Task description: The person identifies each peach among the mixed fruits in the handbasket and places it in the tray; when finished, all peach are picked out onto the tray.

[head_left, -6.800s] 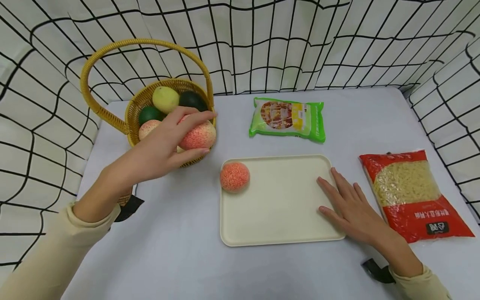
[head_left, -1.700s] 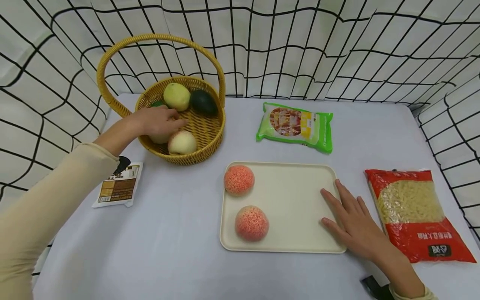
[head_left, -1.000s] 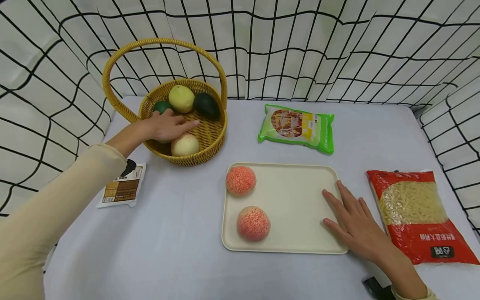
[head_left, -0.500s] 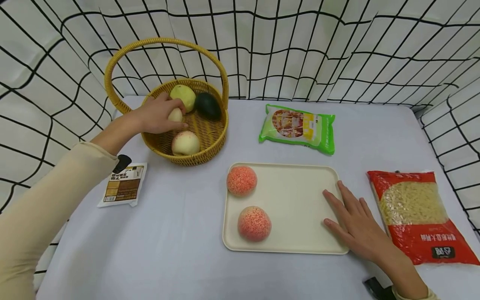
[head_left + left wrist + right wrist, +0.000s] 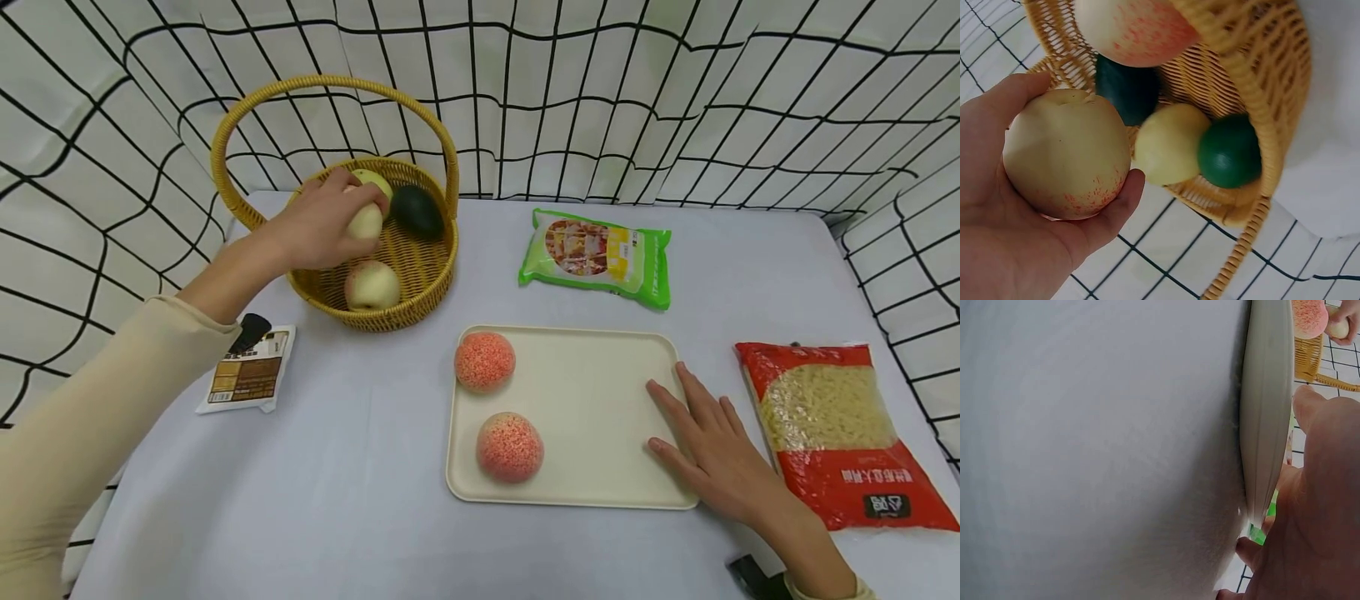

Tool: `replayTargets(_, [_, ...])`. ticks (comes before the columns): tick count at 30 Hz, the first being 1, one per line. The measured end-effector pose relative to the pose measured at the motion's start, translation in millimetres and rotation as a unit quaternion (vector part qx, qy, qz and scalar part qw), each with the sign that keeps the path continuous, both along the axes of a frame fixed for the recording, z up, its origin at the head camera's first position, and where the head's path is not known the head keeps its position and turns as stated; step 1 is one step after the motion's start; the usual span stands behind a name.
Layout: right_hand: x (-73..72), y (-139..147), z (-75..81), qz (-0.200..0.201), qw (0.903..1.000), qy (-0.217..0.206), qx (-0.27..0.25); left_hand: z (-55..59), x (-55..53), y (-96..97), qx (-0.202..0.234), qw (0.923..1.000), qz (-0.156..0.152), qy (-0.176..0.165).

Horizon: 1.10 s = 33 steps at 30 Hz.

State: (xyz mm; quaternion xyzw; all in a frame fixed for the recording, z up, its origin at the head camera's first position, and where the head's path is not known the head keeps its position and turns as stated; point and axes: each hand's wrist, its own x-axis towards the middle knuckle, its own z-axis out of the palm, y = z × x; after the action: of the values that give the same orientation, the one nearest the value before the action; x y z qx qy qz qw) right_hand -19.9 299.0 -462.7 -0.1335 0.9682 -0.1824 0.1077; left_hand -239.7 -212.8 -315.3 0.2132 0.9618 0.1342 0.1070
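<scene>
Pale peach [image 5: 1063, 153] in the left hand [image 5: 318, 218], thumb and fingers wrapped round it. A second ago that hand lies over the left part of the basket [image 5: 408, 315], forefinger stretched out; now the grip is made. Compared with half a second ago, the peach sits a little farther right and far, and in the head view it hides part of the yellow-green fruit [image 5: 1172, 144]. Judgement: grasping is done and the lift out of the basket is beginning, with the peach seemingly off the basket floor (the left wrist view shows it apart from the other fruit).

Position: peach within the left hand, above the far-left part of the basket. Second basket peach [image 5: 372, 286] just to its near side, untouched; dark green fruit [image 5: 417, 212] to its right; green fruit [image 5: 1230, 151] visible only from the left wrist.

Right hand [image 5: 708, 442] well apart from the peach, unchanged: fingers spread over the right edge of the tray [image 5: 592, 417], pinching nothing. Cannot tell how firmly it presses. Tray lies between the hands, nearer than the basket; far-left pink peach [image 5: 484, 362] and near-left pink peach [image 5: 510, 447] rest on it, apart.
</scene>
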Motion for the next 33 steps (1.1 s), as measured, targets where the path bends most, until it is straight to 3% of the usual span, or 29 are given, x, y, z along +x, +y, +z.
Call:
replayTargets(6, [0.5, 0.6, 0.9, -0.001, 1.0000, -0.003, -0.002, 8.6, 20.9, 20.3, 0.021, 0.9997, 0.000, 0.009])
replayTargets(15, [-0.9, 2.3, 0.5, 0.002, 1.0000, 0.000, 0.001, 11.5, 50.2, 54.6, 0.053, 0.9966, -0.050, 0.039])
replayTargets(22, [-1.7, 2.7, -1.2, 0.001, 1.0000, -0.004, -0.003, 6.0, 75.8, 94.5, 0.091, 0.9862, -0.126, 0.058])
replayTargets(33, [-2.8, 3.1, 1.1, -0.004, 0.9999, -0.014, -0.001, -16.5, 106.6, 160.6, 0.110, 0.9649, -0.237, 0.026])
